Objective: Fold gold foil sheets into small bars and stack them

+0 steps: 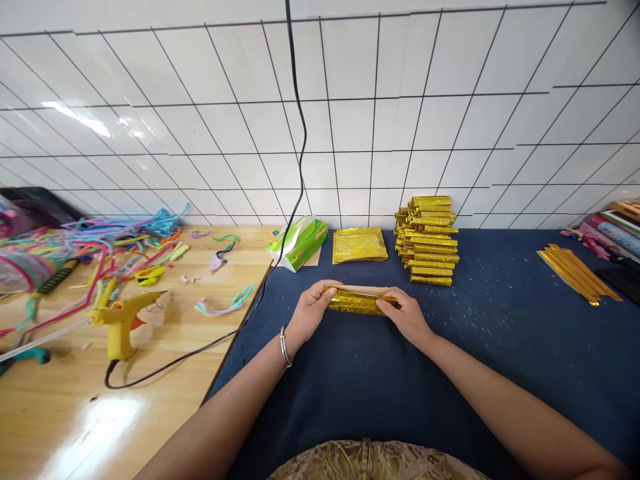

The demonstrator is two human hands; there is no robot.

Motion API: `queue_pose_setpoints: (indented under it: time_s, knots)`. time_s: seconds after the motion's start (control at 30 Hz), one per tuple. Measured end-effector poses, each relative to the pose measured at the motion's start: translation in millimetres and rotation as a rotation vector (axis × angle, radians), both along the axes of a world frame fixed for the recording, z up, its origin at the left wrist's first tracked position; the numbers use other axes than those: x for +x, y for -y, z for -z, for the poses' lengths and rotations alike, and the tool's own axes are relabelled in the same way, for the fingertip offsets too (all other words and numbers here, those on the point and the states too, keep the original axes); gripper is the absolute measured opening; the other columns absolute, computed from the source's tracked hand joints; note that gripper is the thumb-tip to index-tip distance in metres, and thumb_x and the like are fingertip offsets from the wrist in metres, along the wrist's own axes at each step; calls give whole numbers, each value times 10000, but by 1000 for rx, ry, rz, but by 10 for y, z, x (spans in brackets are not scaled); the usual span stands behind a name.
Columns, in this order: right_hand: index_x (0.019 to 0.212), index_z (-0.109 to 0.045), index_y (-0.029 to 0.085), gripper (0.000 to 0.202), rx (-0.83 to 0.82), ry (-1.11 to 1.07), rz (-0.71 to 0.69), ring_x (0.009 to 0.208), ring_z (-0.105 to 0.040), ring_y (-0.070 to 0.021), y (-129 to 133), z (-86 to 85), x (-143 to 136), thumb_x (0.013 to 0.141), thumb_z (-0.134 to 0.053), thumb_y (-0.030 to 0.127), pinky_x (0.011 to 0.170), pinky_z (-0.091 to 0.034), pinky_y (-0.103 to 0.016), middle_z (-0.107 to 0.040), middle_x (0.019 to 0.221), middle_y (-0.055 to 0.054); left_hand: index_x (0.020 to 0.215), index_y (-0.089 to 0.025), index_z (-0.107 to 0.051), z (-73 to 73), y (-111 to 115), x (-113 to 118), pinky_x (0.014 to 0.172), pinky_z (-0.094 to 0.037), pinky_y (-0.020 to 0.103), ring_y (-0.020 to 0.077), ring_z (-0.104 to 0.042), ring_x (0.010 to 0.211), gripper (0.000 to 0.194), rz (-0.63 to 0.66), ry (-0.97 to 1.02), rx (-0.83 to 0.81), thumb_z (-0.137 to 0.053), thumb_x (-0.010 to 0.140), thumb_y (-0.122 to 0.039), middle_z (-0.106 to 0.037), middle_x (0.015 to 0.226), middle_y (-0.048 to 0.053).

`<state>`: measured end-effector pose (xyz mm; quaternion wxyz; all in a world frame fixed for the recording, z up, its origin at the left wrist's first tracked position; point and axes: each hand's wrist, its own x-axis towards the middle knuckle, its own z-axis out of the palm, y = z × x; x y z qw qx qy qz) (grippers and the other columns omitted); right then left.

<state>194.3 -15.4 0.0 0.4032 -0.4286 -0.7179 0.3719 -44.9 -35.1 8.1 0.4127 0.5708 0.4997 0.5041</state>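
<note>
A sheet of gold foil paper [356,303] is stretched sideways between my two hands, its pale back edge turned up along the top. My left hand [315,305] pinches the left end, thumb on the gold face. At the right end my right hand [404,313] grips it the same way, the fingers mostly hidden behind. Just beyond lies a flat stack of gold foil sheets [360,245]. To the right of that stack is a tall pile of folded or rolled gold foil pieces [430,240].
A green tissue pack [300,243] stands left of the foil stack. On the wooden table [175,400] are a yellow glue gun [120,323] with a black cord and many coloured pipe cleaners [160,223]. Gold strips [577,275] lie far right on the dark blue cloth [510,333].
</note>
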Motion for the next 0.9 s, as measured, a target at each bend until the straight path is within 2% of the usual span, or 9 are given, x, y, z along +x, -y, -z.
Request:
queue_pose_setpoints:
  time_s: [0.1,0.17,0.23,0.3,0.4,0.47,0.57,0.77,0.9]
  knots:
    - [908,-634,217,223,6,-6,-7,884,-574,-187,13,-13,-6,848,-506,389,782,-450,-305,-614,923,-35,944,-188,-649,42,-13,-9,729,-435,258,159,-558,782,272,-57,15,3,-532,840,-410,-638,854,18]
    - [881,-615,219,205,-7,-19,33,822,-576,-182,5,22,-14,826,-534,399,748,-462,-308,-613,880,-28,936,-187,-646,62,-16,-12,712,-433,254,152,-554,756,266,-66,48,1,-540,832,-407,-635,837,15]
    - [939,-575,226,232,-57,-84,87,773,-579,-178,-14,77,-25,782,-586,396,711,-479,-309,-613,861,-24,928,-183,-646,76,-13,-15,704,-428,246,146,-548,750,258,-77,58,12,-548,829,-400,-628,829,14]
    - [1073,-509,233,381,-124,-187,110,768,-593,-179,-35,124,-33,741,-632,374,699,-494,-309,-618,881,-29,923,-180,-648,87,-10,-22,698,-422,237,140,-539,753,251,-88,46,26,-553,829,-392,-619,832,14]
    - [1225,-427,234,551,-214,-280,64,759,-604,-177,-51,133,-26,734,-642,363,678,-499,-301,-626,890,-34,924,-177,-647,103,-9,-32,690,-420,230,135,-532,750,255,-95,26,26,-555,828,-394,-615,838,16]
    - [1175,-496,222,464,-234,-269,24,778,-603,-172,-47,103,-11,757,-617,384,694,-493,-294,-632,907,-36,919,-175,-643,118,-14,-38,682,-423,227,134,-532,741,267,-100,29,17,-556,823,-408,-615,831,16]
    - [962,-617,191,290,-200,-189,6,772,-586,-160,-24,48,15,790,-578,422,699,-476,-274,-636,862,-18,915,-176,-636,148,-24,-44,664,-423,221,130,-529,727,277,-105,41,6,-558,816,-422,-611,823,16]
    - [830,-647,184,312,-123,-115,20,709,-544,-141,13,-15,40,851,-489,453,641,-423,-236,-601,748,4,941,-184,-628,200,-27,-43,670,-427,206,115,-529,731,267,-105,83,-15,-582,807,-411,-603,840,8]
    - [795,-642,188,302,-63,-72,27,729,-541,-146,10,-9,47,872,-459,416,665,-412,-239,-589,744,-1,947,-181,-621,189,-14,-29,664,-432,199,106,-530,717,272,-94,116,-39,-595,803,-411,-597,827,4]
